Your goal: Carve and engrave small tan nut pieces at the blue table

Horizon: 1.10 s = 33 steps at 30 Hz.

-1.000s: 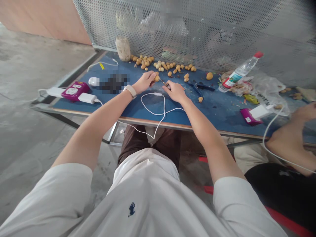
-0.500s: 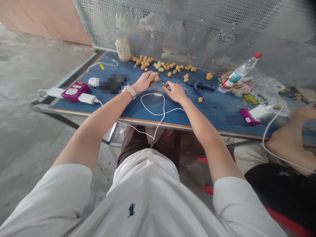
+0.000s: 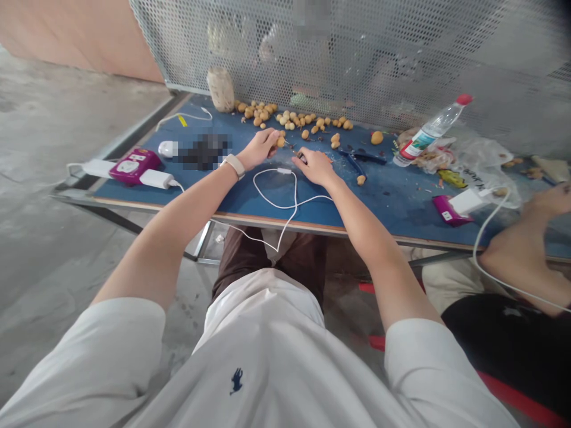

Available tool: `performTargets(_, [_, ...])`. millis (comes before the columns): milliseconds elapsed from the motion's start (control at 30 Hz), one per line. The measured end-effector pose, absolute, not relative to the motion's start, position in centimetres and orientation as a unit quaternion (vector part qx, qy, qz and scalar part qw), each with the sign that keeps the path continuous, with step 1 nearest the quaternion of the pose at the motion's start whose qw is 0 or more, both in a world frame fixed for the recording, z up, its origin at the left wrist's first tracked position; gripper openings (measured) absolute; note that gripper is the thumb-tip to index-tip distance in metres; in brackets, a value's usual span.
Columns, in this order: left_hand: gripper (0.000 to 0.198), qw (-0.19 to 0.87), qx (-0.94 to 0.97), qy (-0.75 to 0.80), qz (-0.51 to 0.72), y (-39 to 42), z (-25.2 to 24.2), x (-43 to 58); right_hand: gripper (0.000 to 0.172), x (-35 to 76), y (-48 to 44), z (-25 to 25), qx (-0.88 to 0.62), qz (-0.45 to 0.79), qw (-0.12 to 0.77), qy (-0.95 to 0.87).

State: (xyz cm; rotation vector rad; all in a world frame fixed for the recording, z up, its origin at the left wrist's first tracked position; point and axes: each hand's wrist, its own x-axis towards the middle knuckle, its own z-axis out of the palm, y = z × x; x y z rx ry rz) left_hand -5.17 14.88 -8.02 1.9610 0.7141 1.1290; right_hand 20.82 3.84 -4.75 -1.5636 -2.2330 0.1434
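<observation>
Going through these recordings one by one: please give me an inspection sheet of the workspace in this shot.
Surface: blue table with a wooden edge, scattered with debris.
Job's things: small round tan fruits in a loose band along the back.
Clutter: tilted plastic bottle, pliers, plastic bag, jar.
Hands: left hand pinches a fruit; right hand curls over a small dark object, unidentifiable.
Cables: white cable runs over the table's front edge; pink socket.
Surroundings: perforated metal screen, concrete floor, another person's arm.
</observation>
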Motion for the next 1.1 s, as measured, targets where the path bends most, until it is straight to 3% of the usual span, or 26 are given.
performTargets(733, [0.057, 0.392, 0.738, 0.320, 0.447, 13.7, -7.1, -4.9, 0.039, 21.1, 4.2, -5.0, -0.560, 0.048, 0.211, -0.800])
performTargets(1100, [0.066, 0.387, 0.738, 0.338, 0.438, 13.9, -7.3, -5.0, 0.034, 20.9, 3.9, -4.7, -0.565, 0.051, 0.204, -0.798])
